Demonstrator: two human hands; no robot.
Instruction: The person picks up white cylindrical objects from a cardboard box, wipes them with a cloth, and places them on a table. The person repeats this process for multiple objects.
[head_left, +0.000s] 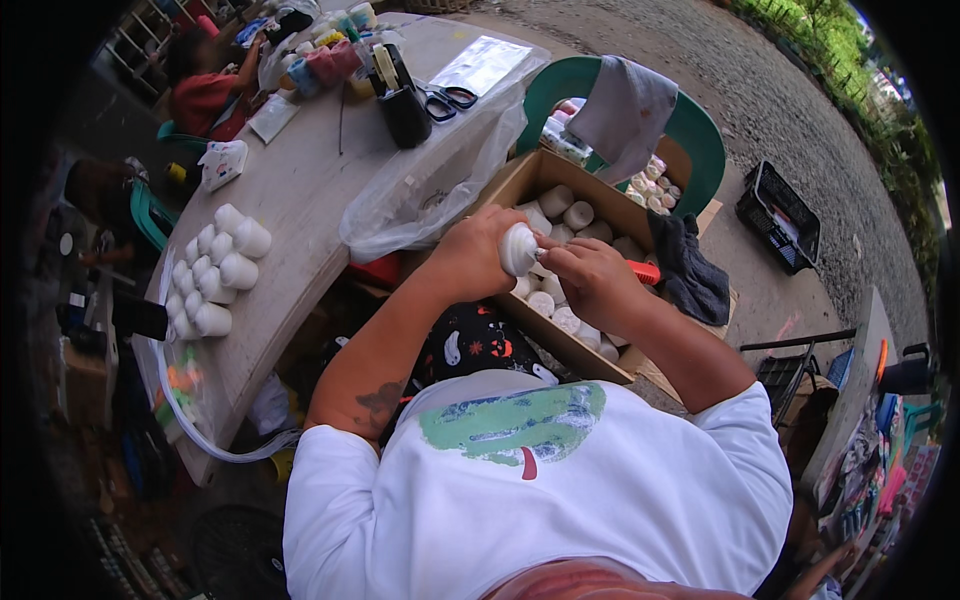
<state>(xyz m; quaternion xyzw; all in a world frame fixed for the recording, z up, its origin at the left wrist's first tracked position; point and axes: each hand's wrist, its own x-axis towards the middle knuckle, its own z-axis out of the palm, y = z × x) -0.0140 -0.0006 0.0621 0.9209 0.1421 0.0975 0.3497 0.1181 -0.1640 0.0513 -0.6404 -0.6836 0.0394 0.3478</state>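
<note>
My left hand (474, 253) grips a rounded white object (517, 249), possibly plastic or plaster, with a ridged, stepped surface. Against its side, my right hand (592, 281) holds a tool with an orange-red handle (645, 272), probably a cutter knife. Its tip is mostly hidden by the fingers. Both hands are over an open cardboard box (600, 196) in front of me. Many white cylindrical pieces (556, 201) lie loose inside it. To my left, several white cup-shaped pieces (238, 270) stand grouped on the table (315, 202).
A tape dispenser (405, 112), scissors (448, 101) and a clear plastic bag (442, 187) lie on the table. Beyond the box stands a green chair (701, 150) with a cloth (630, 112). A dark towel (690, 262) hangs at the box's right. A person (206, 94) sits across the table.
</note>
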